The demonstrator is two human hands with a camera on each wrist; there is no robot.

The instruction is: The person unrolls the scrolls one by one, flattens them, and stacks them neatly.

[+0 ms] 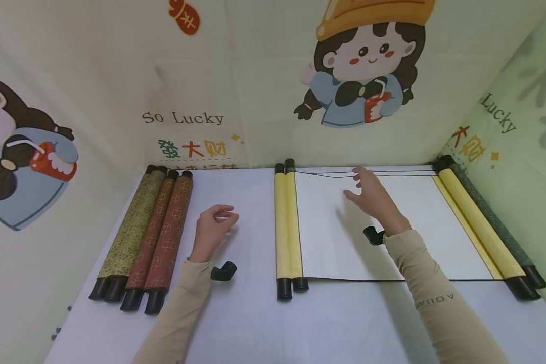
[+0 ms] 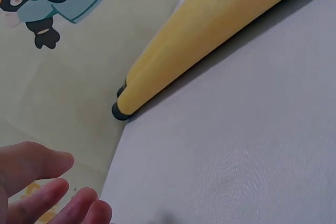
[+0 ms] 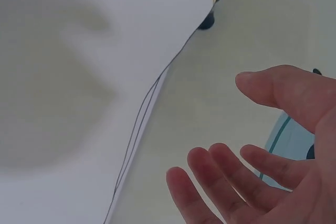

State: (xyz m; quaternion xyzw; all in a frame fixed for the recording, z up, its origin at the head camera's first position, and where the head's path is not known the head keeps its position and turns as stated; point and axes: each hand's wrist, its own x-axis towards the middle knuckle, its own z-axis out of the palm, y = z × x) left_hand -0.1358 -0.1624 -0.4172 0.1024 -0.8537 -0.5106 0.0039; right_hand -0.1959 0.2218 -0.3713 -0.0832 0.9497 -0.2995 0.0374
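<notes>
A hanging scroll with yellow backing lies partly unrolled, its white sheet (image 1: 332, 237) facing up. At the sheet's left edge two yellow rolls (image 1: 283, 227) lie side by side with black end knobs; another yellow roll (image 1: 478, 217) is at its right edge. My right hand (image 1: 375, 199) hovers over the far part of the sheet, fingers spread and loosely bent, holding nothing. In the right wrist view, thumb and fingers stand apart beside the sheet's edge. My left hand (image 1: 211, 227) is over the table left of the yellow rolls, fingers loosely curved with nothing between them.
Olive patterned rolls (image 1: 129, 227) and reddish-brown patterned rolls (image 1: 170, 232) lie at the left of the white table (image 1: 327, 323). A dark green roll (image 1: 496, 222) lies along the right edge. Printed cloth (image 1: 264, 91) hangs behind and at both sides.
</notes>
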